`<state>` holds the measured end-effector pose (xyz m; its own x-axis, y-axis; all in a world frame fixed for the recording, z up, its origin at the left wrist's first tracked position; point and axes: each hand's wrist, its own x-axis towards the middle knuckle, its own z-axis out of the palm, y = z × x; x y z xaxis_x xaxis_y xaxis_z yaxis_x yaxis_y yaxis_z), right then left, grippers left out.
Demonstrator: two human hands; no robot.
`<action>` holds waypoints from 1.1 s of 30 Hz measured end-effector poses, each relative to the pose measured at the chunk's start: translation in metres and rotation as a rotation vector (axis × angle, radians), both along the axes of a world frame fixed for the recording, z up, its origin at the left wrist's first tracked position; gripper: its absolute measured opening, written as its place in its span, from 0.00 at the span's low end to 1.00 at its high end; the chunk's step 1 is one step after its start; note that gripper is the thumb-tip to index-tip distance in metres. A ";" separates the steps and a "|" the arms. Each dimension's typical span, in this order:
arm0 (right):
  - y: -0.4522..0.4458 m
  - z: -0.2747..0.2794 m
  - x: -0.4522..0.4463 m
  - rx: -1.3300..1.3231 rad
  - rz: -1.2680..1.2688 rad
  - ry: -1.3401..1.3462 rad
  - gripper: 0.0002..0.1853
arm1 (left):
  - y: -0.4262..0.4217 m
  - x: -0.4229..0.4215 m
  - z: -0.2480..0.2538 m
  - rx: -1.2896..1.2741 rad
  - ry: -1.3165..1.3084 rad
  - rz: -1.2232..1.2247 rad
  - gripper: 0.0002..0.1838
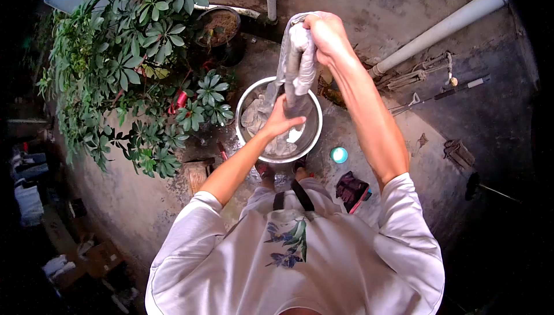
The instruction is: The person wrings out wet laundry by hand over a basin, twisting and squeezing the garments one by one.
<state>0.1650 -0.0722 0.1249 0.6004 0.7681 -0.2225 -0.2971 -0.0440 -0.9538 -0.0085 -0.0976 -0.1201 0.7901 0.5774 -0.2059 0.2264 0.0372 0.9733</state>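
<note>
Basin [313, 120] with bunched fabric [252, 117] inside; pot [232, 52] of soil [220, 25] at its eleven o'clock.
Grey cloth [307, 73] hangs from the right hand [329, 35], fingers curled tight, at one o'clock; the left hand [279, 122], thumb spread, meets its lower end, grip unclear.

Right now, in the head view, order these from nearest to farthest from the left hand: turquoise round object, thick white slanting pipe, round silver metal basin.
1. Basin: beneath the left hand.
2. Turquoise object: right of basin.
3. Pipe: upper right, farthest.
</note>
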 end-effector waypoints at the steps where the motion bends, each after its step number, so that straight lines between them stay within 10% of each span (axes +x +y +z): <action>1: -0.002 0.004 -0.004 0.016 0.004 0.063 0.04 | 0.003 0.011 -0.011 0.178 0.006 0.128 0.52; 13: -0.044 0.059 0.012 0.268 -0.064 0.130 0.06 | 0.114 -0.023 -0.018 0.915 0.257 0.194 0.22; 23: -0.053 0.055 0.024 0.230 -0.173 0.108 0.06 | 0.162 -0.012 0.000 0.467 0.162 0.637 0.16; 33: -0.022 -0.169 0.008 -0.348 -0.092 -0.475 0.09 | 0.146 0.026 0.026 -0.159 0.001 0.368 0.15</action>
<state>0.1734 -0.0945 -0.0439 0.7561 0.6388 -0.1427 0.1410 -0.3719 -0.9175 0.0177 0.0481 -0.0938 0.5361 0.7827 -0.3162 0.1706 0.2663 0.9487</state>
